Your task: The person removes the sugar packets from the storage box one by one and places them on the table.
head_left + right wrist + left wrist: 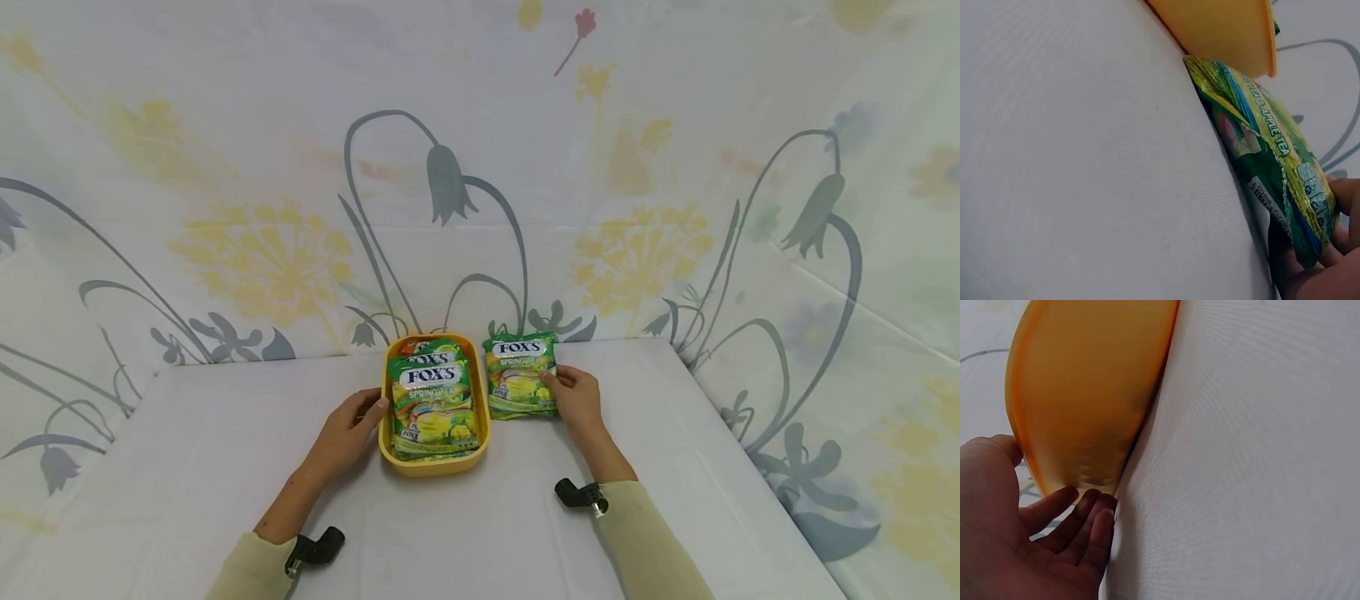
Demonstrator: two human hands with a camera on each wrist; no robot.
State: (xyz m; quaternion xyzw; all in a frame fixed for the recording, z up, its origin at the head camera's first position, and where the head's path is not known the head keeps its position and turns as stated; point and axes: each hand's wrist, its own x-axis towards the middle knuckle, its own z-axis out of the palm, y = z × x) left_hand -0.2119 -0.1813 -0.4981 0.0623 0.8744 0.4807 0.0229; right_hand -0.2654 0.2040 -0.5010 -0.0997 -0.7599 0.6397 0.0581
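Observation:
A yellow plastic basket (435,468) holds several green Fox's Spring Tea candy bags (431,412). At its left side, my left hand (351,433) holds it, thumb at the rim and fingers against the outer wall. The left wrist view shows these fingers (1102,534) low on the basket wall (1091,394). Just right of the basket, another green candy bag (519,379) lies on the table. My right hand (579,402) pinches its right edge, thumb on the front face and other fingers behind. That bag (1266,150) shows its bottom edge in the right wrist view.
A white cloth covers the table (480,542). Directly behind the basket and bag rises a flower-printed cloth backdrop (480,250). Black wrist cameras are strapped at the left sleeve (251,567) and right sleeve (648,542).

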